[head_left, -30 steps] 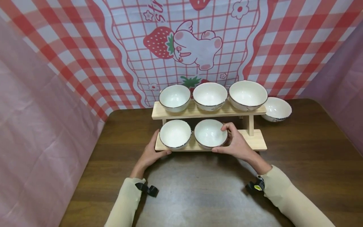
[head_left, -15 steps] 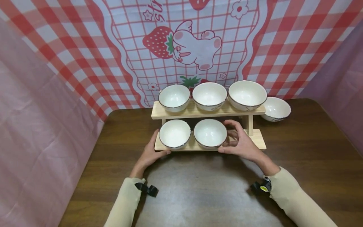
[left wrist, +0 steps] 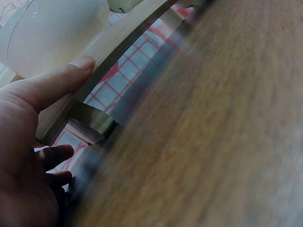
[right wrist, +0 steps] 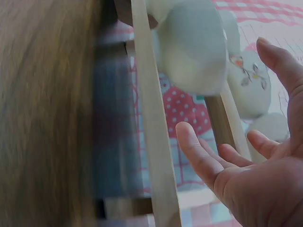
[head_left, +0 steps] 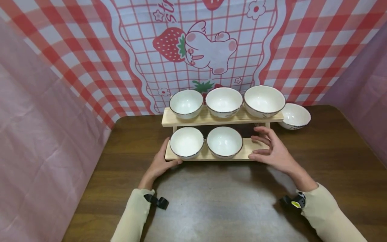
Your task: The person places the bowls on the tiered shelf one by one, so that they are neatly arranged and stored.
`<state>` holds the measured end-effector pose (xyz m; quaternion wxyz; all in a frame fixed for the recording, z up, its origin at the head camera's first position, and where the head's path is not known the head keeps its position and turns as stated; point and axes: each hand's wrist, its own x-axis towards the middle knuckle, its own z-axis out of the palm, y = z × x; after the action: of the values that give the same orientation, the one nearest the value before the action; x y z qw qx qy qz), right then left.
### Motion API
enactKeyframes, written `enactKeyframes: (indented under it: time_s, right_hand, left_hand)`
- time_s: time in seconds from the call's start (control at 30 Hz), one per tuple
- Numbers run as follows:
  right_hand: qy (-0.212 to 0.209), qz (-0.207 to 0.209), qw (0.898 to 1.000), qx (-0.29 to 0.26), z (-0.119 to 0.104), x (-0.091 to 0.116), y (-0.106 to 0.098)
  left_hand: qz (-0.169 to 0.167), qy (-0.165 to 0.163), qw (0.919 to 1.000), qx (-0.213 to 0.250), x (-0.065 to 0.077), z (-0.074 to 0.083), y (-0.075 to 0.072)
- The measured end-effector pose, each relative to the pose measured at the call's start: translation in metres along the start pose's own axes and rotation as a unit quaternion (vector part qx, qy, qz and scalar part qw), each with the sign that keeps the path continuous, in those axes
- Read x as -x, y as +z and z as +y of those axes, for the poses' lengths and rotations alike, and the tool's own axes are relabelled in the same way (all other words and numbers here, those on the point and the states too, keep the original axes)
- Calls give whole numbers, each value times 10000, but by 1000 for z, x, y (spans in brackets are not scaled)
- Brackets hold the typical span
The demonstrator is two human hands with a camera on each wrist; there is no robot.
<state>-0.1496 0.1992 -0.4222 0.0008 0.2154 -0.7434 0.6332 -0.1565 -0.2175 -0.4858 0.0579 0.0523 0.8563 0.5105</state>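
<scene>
A two-tier wooden display rack (head_left: 246, 150) stands on the table. On its lower board sit a white bowl (head_left: 186, 142) at left and a pale bluish bowl (head_left: 224, 142) with a dark rim beside it. My left hand (head_left: 158, 165) holds the board's left end; the left wrist view shows the thumb (left wrist: 71, 75) on its front edge, near the left bowl. To the right of the bluish bowl, my right hand (head_left: 278, 153) hovers over the lower board, fingers spread and holding nothing. In the right wrist view its fingers (right wrist: 194, 146) are apart from the bowls.
Three bowls line the upper board: a bluish one (head_left: 186, 104), a white one (head_left: 224, 102) and a larger white one (head_left: 264, 101). Another bowl (head_left: 295, 116) sits on the table (head_left: 326, 151) behind the rack's right end. A strawberry-patterned cloth (head_left: 211, 50) hangs behind.
My right hand has let go of the bluish bowl and moved right, away from it. The bowl stays in place on the lower board. My left hand has not visibly moved.
</scene>
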Motion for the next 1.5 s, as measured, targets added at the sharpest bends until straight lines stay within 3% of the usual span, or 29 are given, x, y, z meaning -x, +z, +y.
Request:
enactKeyframes:
  time_s: [0.07,0.3,0.53,0.7,0.9,1.03,1.17,1.5]
  right_hand:
    - [-116,63,9999,-66,-1,3,-7]
    - [-233,298,9989,-269,1,14,-30]
    - [-294,588,9976,227,-1,23,-53]
    - [-388,805,9960,34,0,27,-69]
    - [-59,1335,9909,158,5,30,-88]
    - [476,1710,9810,782,7,30,-99]
    - [888,1954,9628,1642,11,28,-108]
    - [1498,2167,9365,2314,21,16,-122]
  left_hand:
    - [-24,-36,10000,9,2,5,-1]
    - [-21,-26,10000,-1,-2,-1,1]
    - [-6,24,10000,-4,-1,-2,0]
    - [2,67,10000,-12,-1,-2,0]
    - [19,80,10000,1,0,0,0]
    - [17,29,10000,-45,1,1,0]
    - [-8,-36,10000,-83,1,1,0]
    - [-6,-125,9999,-42,1,1,0]
